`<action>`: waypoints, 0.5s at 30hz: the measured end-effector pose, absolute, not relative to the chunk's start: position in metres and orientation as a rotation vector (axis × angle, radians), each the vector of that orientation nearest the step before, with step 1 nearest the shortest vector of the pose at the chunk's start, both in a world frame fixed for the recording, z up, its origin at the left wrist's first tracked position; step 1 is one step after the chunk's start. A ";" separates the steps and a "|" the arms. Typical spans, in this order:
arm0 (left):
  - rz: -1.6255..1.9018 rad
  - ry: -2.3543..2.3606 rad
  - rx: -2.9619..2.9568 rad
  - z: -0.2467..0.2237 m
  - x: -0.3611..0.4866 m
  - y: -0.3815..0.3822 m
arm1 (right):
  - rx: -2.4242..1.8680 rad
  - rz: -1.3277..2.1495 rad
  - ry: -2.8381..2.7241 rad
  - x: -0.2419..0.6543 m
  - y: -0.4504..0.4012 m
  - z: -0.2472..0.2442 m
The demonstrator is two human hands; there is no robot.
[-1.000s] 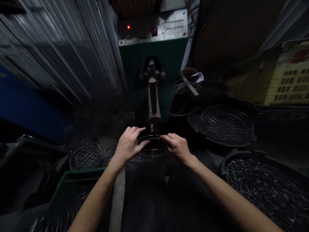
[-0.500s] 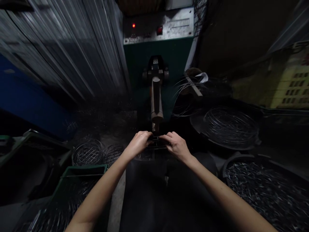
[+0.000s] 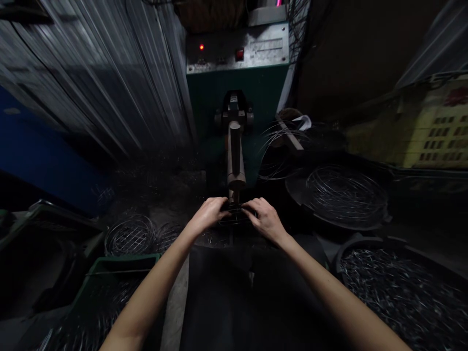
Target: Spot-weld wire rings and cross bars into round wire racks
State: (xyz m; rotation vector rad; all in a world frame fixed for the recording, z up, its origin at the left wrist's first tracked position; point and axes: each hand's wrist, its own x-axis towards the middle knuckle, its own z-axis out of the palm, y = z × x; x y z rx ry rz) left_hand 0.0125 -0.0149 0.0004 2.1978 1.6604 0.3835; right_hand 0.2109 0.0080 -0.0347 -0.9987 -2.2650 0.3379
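Observation:
Between my two hands is a wire grid [image 3: 236,218], dark and only partly visible, under the electrode arm [image 3: 236,165] of a green welding machine [image 3: 199,105]. On its left side my left hand [image 3: 212,211] is closed, thumb and fingers pinching the edge. My right hand [image 3: 263,215] grips the opposite side the same way, fingers bent over the wires. The tip of the arm comes down just behind the grid; whether it touches the wires I cannot tell.
Round wire grids [image 3: 130,236] lie at left behind a green crate [image 3: 122,263] of wire pieces. At right are a dark pan [image 3: 298,187] with wire rings and a tub [image 3: 341,246] of short wire pieces. A yellow crate [image 3: 413,146] stands farther back.
The view has shifted slightly, so the machine sits a little lower. Both hands stay at the grid, which appears a little shifted beneath the arm.

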 end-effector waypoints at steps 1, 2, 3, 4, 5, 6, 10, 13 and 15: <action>0.392 1.660 2.191 0.000 0.012 -0.014 | -1.002 0.333 -2.265 0.210 0.009 -0.035; 0.398 1.663 2.182 0.000 0.012 -0.012 | -1.006 0.327 -2.263 0.210 0.010 -0.035; 0.400 1.668 2.173 0.000 0.012 -0.011 | -1.008 0.321 -2.260 0.209 0.011 -0.035; 0.398 1.673 2.165 0.000 0.012 -0.009 | -1.009 0.316 -2.255 0.208 0.013 -0.035; 0.396 1.674 2.161 0.000 0.011 -0.008 | -1.010 0.311 -2.249 0.207 0.014 -0.036; 0.395 1.671 2.160 -0.001 0.011 -0.006 | -1.011 0.305 -2.243 0.207 0.015 -0.036; 0.392 1.668 2.165 -0.001 0.011 -0.001 | -1.011 0.284 -2.243 0.207 0.020 -0.038; 0.394 1.669 2.171 0.000 0.010 0.000 | -1.008 0.277 -2.248 0.207 0.021 -0.039; 0.395 1.667 2.167 0.001 0.010 -0.001 | -1.012 0.280 -2.245 0.205 0.021 -0.039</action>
